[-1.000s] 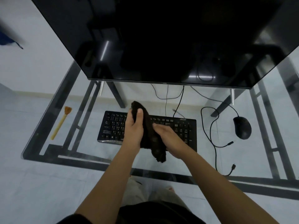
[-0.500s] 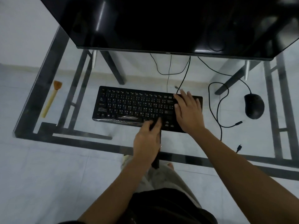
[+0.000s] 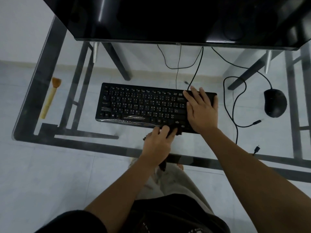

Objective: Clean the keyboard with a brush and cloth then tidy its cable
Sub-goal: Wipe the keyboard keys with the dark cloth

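A black keyboard (image 3: 139, 105) lies on the glass desk (image 3: 80, 148) in front of a dark monitor. My right hand (image 3: 200, 111) lies flat on the keyboard's right end with straight fingers. My left hand (image 3: 158, 145) grips a dark cloth (image 3: 175, 131) at the keyboard's front edge; most of the cloth is hidden under the hand, and one end hangs below the wrist. The keyboard cable (image 3: 196, 68) runs from its back edge up behind the monitor. A wooden-handled brush (image 3: 49, 98) lies at the desk's far left.
A black mouse (image 3: 275, 103) sits at the right, its cable (image 3: 235, 105) looping beside the keyboard with loose plug ends near the desk's front edge. The monitor (image 3: 168, 19) overhangs the back. Desk frame bars and tiled floor show through the glass.
Both hands held the cloth above the keyboard a second ago. My right hand has let go and come down flat on the keyboard's right end; my left has lowered the cloth to the front edge.
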